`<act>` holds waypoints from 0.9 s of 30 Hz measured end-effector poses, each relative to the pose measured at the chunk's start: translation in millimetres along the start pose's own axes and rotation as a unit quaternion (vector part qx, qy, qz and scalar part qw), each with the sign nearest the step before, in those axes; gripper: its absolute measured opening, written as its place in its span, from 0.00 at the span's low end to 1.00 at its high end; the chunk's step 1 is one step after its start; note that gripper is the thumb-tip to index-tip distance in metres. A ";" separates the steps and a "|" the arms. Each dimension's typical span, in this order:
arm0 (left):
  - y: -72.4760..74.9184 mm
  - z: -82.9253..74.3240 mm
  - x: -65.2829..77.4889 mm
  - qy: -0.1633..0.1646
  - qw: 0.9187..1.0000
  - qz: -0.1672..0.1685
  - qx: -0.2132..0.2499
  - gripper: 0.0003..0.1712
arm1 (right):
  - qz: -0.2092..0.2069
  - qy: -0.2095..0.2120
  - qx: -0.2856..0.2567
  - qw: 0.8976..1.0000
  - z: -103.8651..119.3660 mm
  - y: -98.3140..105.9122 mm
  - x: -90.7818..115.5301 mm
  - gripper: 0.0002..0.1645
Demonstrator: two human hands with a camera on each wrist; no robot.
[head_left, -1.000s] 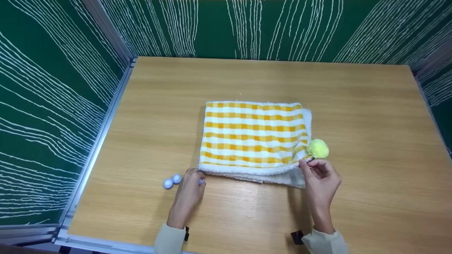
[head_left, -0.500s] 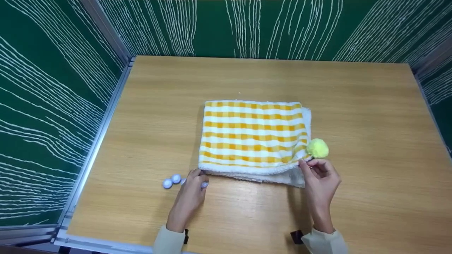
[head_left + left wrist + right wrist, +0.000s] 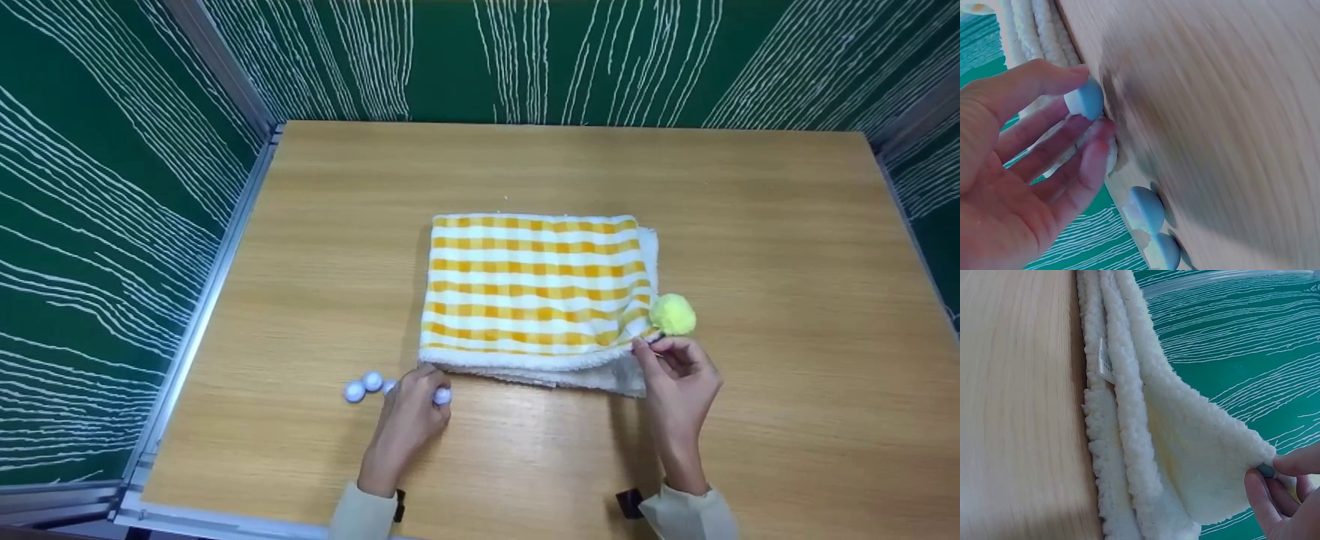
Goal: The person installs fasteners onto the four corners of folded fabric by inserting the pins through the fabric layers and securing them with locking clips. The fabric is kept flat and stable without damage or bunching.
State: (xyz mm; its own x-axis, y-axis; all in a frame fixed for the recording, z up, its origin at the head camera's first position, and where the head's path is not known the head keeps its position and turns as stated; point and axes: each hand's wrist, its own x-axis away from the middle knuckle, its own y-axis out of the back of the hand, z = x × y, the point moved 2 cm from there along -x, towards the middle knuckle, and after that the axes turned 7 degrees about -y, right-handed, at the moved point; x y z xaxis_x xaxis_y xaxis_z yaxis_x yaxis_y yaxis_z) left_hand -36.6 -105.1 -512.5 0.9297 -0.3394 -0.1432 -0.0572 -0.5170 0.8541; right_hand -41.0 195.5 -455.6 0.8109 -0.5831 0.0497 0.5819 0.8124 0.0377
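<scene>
A folded yellow-and-white checked blanket (image 3: 532,285) with white fleece edges lies in the middle of the table. At its near right corner my right hand (image 3: 681,386) pinches the raised fleece layer. Between those fingertips a bit of a blue piece (image 3: 1265,469) shows in the right wrist view. A fluffy yellow-green pompom (image 3: 673,314) sits just beyond them. By the near left corner, my left hand (image 3: 409,409) holds a small blue mushroom-shaped piece (image 3: 1089,99) with a white stem between thumb and finger. Another such piece (image 3: 389,387) is partly hidden behind this hand.
Two more blue mushroom-shaped pieces (image 3: 354,391) (image 3: 1147,209) rest on the wooden table (image 3: 315,262) left of my left hand. Green panels with white lines (image 3: 450,67) stand along the back and sides. A metal frame (image 3: 217,270) borders the left edge.
My left hand has shifted slightly right and nearer to me, with the blue mushroom-shaped piece in its fingers; a piece behind the hand has come into sight. My right hand keeps its pinch.
</scene>
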 end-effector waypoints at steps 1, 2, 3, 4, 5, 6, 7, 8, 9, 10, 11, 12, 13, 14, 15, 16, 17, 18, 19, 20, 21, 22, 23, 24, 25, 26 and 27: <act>-0.5 -0.5 0.3 -0.007 1.000 -0.008 0.006 0.09 | 0.000 0.004 -0.004 1.000 0.5 -0.1 0.2 0.09; -0.9 -1.2 0.5 -0.014 1.000 -0.015 0.012 0.08 | 0.000 0.008 -0.010 1.000 0.7 -0.1 0.1 0.10; -1.2 -2.0 0.7 -0.020 0.999 -0.019 0.020 0.08 | 0.000 0.012 -0.013 1.000 0.4 0.0 -0.1 0.10; -1.5 -3.1 0.7 -0.026 0.999 -0.022 0.029 0.09 | -0.001 0.015 -0.016 1.000 0.1 0.2 -0.5 0.10; -1.7 -4.2 0.6 -0.030 0.999 -0.023 0.037 0.09 | -0.002 0.018 -0.019 1.000 -0.1 0.3 -0.8 0.11; -1.7 -5.5 0.3 -0.030 0.998 -0.022 0.047 0.09 | -0.003 0.019 -0.016 1.000 -0.3 0.2 -1.0 0.11; -1.5 -7.0 -0.1 -0.027 0.998 -0.020 0.058 0.10 | -0.003 0.020 -0.015 1.000 -0.8 0.2 -1.2 0.11; -1.5 -8.3 -0.5 -0.026 0.997 -0.019 0.066 0.11 | -0.003 0.018 -0.017 1.000 -1.3 0.3 -1.3 0.11; -1.4 -9.7 -1.0 -0.023 0.997 -0.017 0.074 0.11 | -0.003 0.018 -0.017 1.000 -1.6 0.3 -1.4 0.11; -0.9 -11.1 -1.6 -0.021 0.996 -0.017 0.080 0.12 | -0.003 0.017 -0.018 1.000 -1.9 0.2 -1.4 0.11; -0.6 -12.2 -2.2 -0.020 0.996 -0.018 0.085 0.12 | -0.002 0.016 -0.018 1.000 -2.1 0.2 -1.3 0.11; -0.1 -13.5 -2.7 -0.018 0.995 -0.018 0.091 0.12 | -0.002 0.015 -0.017 1.000 -2.3 0.2 -1.2 0.11; 0.7 -14.7 -3.4 -0.018 0.995 -0.018 0.098 0.12 | -0.002 0.015 -0.016 1.000 -2.4 0.3 -1.1 0.11; 1.0 -15.6 -4.1 -0.019 0.994 -0.019 0.105 0.11 | -0.002 0.015 -0.013 1.000 -2.6 0.4 -1.1 0.11; 2.0 -16.7 -4.8 -0.020 0.993 -0.019 0.111 0.11 | -0.002 0.014 -0.013 1.000 -3.2 0.5 -1.2 0.11; 2.9 -17.9 -5.6 -0.020 0.992 -0.019 0.121 0.11 | -0.003 0.014 -0.012 1.000 -4.0 0.8 -1.5 0.11; 3.7 -19.1 -6.1 -0.020 0.990 -0.018 0.135 0.11 | -0.003 0.015 -0.011 1.000 -5.0 1.0 -2.0 0.11; 4.7 -20.3 -6.6 -0.019 0.989 -0.017 0.148 0.11 | -0.002 0.015 -0.013 1.000 -6.3 1.3 -2.5 0.11; 5.6 -21.4 -7.2 -0.020 0.987 -0.016 0.160 0.11 | -0.002 0.016 -0.013 1.000 -8.0 1.5 -3.3 0.11; 6.3 -22.4 -7.6 -0.022 0.985 -0.016 0.168 0.11 | -0.002 0.017 -0.013 1.000 -9.8 1.8 -4.1 0.11; 7.2 -23.9 -7.9 -0.025 0.984 -0.015 0.178 0.11 | -0.002 0.017 -0.014 1.000 -11.8 2.2 -5.0 0.11; 7.9 -25.2 -8.3 -0.027 0.982 -0.013 0.187 0.12 | -0.002 0.017 -0.013 1.000 -13.3 2.4 -5.8 0.11; 8.5 -26.4 -9.0 -0.030 0.981 -0.012 0.192 0.12 | -0.002 0.016 -0.012 1.000 -14.6 2.6 -6.5 0.11; 9.1 -27.6 -9.8 -0.034 0.981 -0.012 0.193 0.12 | -0.002 0.015 -0.012 1.000 -15.0 2.8 -6.9 0.11; 9.6 -28.9 -10.8 -0.037 0.980 -0.012 0.193 0.12 | -0.002 0.014 -0.010 1.000 -14.7 2.7 -7.1 0.11; 9.9 -30.1 -12.1 -0.042 0.980 -0.014 0.193 0.12 | -0.003 0.013 -0.010 1.000 -13.7 2.6 -7.2 0.10; 10.1 -31.3 -13.5 -0.046 0.979 -0.017 0.196 0.13 | -0.003 0.013 -0.011 1.000 -12.0 2.4 -7.1 0.10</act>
State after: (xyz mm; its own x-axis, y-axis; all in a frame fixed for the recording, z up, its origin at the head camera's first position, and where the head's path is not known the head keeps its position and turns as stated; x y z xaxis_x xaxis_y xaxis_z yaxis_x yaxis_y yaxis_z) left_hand -38.4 -81.2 -486.3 0.8975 -0.3776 -0.2280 -0.1793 -0.7846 0.5935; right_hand -44.6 201.6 -467.9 0.8088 -0.5876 0.0234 0.5874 0.8092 0.0165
